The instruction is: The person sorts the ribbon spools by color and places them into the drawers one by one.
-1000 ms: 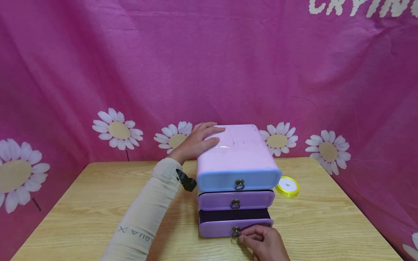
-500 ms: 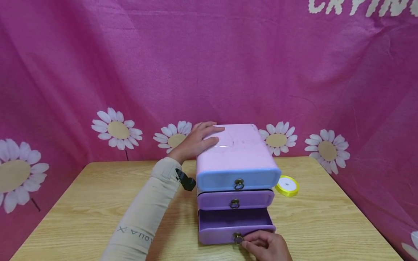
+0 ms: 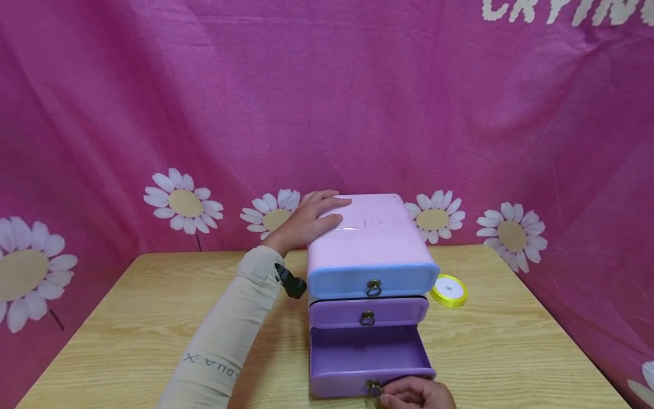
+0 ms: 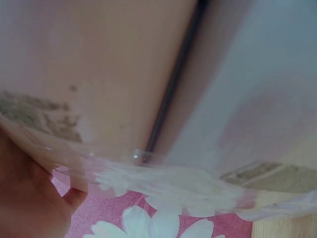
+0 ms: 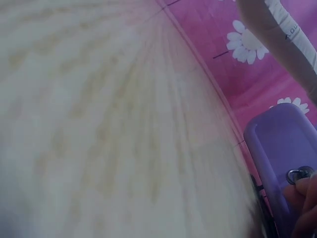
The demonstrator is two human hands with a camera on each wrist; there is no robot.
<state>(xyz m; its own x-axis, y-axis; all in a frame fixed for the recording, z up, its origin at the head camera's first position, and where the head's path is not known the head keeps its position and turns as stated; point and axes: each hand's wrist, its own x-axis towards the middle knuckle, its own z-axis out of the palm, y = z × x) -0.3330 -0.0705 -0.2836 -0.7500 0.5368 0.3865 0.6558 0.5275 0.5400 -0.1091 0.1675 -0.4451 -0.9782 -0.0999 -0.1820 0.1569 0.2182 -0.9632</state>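
A small cabinet (image 3: 380, 241) has a pink top, a blue upper drawer (image 3: 339, 283) and two purple drawers below. My left hand (image 3: 305, 224) rests on its top left edge with the fingers spread. My right hand (image 3: 421, 393) pinches the brass ring pull (image 3: 374, 389) of the bottom drawer (image 3: 339, 385). That drawer stands well out, and the part of its inside that shows is bare purple. The middle drawer (image 3: 337, 314) juts out slightly. In the right wrist view, fingertips (image 5: 302, 191) are at the ring on a purple drawer front (image 5: 277, 144).
A yellow-rimmed spool (image 3: 449, 291) with a white face lies on the wooden table (image 3: 511, 329), right of the cabinet. A pink cloth (image 3: 327, 113) with daisies hangs behind and at both sides. A black wrist camera (image 3: 291, 282) sits on the left sleeve.
The bottom drawer has slid further out toward me, with my right hand moving along on its ring. More of its inside shows. My left hand has stayed in place.
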